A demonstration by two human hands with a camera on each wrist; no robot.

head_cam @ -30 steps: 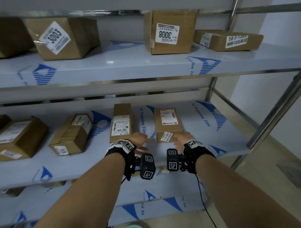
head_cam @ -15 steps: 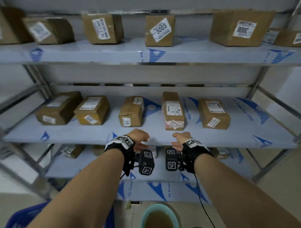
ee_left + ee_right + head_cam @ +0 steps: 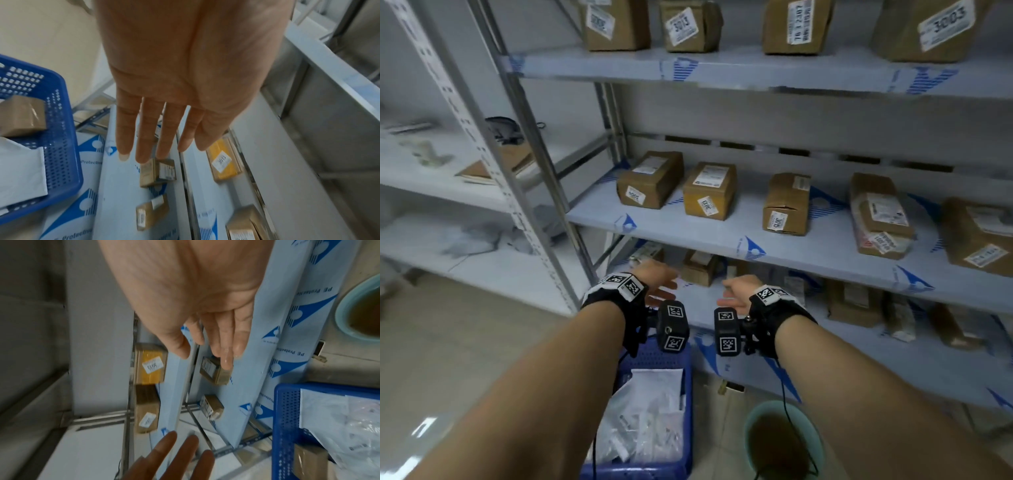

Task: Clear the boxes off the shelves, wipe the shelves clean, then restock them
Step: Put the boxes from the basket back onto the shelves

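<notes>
The boxes (image 3: 710,194) sit in rows on every shelf (image 3: 726,240), labels outward, likely so we can read them. Our left hand (image 3: 657,279) and right hand (image 3: 738,291) hover empty before the lower shelf, palms facing, fingers straight and slightly apart, seemingly ready to take a box. A basket (image 3: 654,363) and a basin (image 3: 784,442) wait below on the floor.
</notes>
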